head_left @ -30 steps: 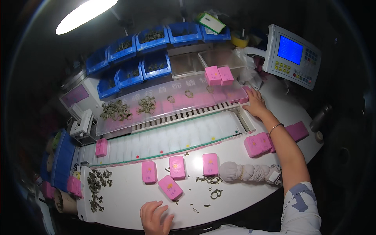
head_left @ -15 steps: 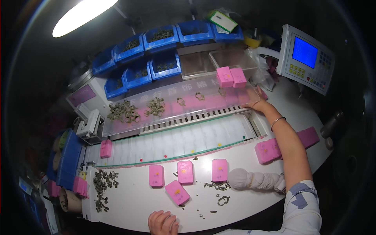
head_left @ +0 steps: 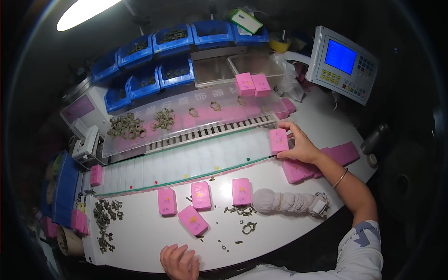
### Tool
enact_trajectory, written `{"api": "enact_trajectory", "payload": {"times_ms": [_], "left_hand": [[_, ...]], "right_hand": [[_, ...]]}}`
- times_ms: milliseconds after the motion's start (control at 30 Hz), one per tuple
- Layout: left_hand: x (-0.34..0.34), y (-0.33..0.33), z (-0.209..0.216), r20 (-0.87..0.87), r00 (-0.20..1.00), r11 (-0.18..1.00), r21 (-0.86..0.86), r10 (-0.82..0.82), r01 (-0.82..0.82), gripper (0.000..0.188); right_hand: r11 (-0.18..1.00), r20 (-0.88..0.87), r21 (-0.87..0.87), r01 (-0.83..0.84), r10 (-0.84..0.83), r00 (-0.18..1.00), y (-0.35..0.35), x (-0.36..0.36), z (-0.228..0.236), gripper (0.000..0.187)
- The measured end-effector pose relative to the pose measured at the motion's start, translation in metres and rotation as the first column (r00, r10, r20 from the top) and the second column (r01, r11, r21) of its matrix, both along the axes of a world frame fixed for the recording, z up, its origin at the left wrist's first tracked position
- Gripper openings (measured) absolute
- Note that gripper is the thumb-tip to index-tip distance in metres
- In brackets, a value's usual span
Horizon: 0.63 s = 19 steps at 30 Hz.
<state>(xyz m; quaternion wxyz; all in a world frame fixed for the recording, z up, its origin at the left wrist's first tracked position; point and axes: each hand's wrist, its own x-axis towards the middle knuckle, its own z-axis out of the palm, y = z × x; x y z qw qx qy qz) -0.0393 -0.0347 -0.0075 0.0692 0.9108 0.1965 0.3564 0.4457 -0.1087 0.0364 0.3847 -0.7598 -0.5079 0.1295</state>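
My right hand grips a pink block by its right side, thumb below and fingers above, at the right end of the white track with green edges. At the front edge of the table my left hand rests with its fingers loosely bent and a little apart, holding nothing visible. Beyond it lies a tilted pink block, with others nearby: one pink block to the left, another behind and a third to the right.
Green rings lie on a clear shelf behind the track. Blue bins stand farther back. Small green pieces lie at left, a grey cloth bundle at right. More pink blocks sit under my right forearm; a control panel stands behind.
My right hand has come from the right end of the clear shelf toward me and now holds a pink block at the track's end. My left hand stays at the table edge. The view has shifted.
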Motion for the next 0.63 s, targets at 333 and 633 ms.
{"api": "enact_trajectory", "payload": {"times_ms": [333,633], "left_hand": [[-0.001,-0.004,0.001,0.025,1.0,1.0,-0.03,0.008,-0.008,0.023],[-0.008,-0.002,-0.012,-0.088,0.992,0.996,-0.016,0.088,-0.089,0.021]], "right_hand": [[0.995,-0.026,-0.018,-0.098,0.097,0.995,-0.001,-0.025,0.006,0.084],[0.98,0.128,0.002,0.199,-0.197,0.972,0.055,0.067,-0.042,0.077]]}}
